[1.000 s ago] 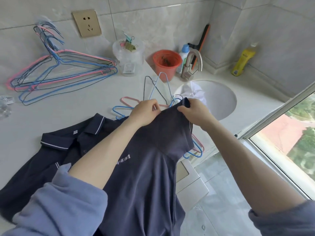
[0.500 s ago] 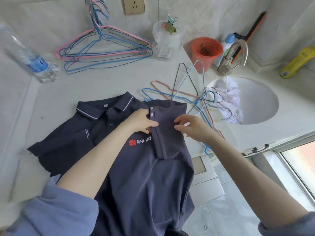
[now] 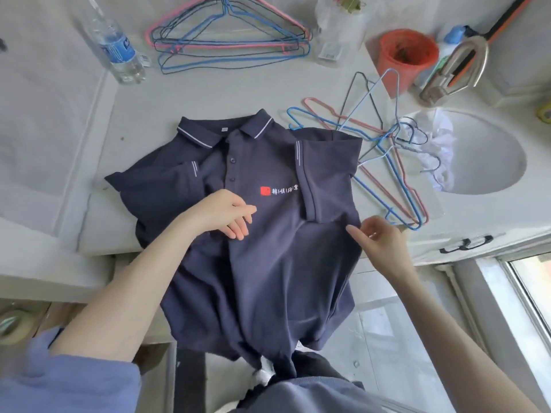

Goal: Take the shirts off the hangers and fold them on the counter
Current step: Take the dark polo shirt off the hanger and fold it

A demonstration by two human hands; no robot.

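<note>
- Polo shirt (image 3: 268, 248): navy, lying face up on the counter (image 3: 238, 90), no hanger in it. The collar (image 3: 223, 134) points away from the person. The lower body hangs over the front edge of the counter.
- Sleeve nearer the sink (image 3: 328, 174): folded inward across the chest, its striped cuff just beside the red and white chest logo (image 3: 278, 190).
- Opposite sleeve (image 3: 167, 183): also turned in toward the button placket.
- Left hand (image 3: 226, 217): on the chest of the shirt below the placket. The fingers are relaxed and only slightly bent, pinching no fabric.
- Right hand (image 3: 383, 244): at the shirt's side edge, below the folded sleeve. One fingertip touches the cloth and the other fingers are curled. I cannot tell whether any fabric is held.
- Loose hangers (image 3: 387, 162): a tangle of blue, pink and black wire between the shirt and the sink basin (image 3: 504, 180), partly tucked under the folded sleeve.
- Stacked hangers (image 3: 229, 40): a flat pile at the back of the counter, well apart from the shirt.
- Water bottle (image 3: 119, 49): upright, just left of the stacked hangers.
- Clear container (image 3: 337, 31) and orange cup (image 3: 407, 55): at the back, near the tap (image 3: 456, 70).
- White cloth (image 3: 438, 150): crumpled inside the basin, with hanger hooks lying over it.
</note>
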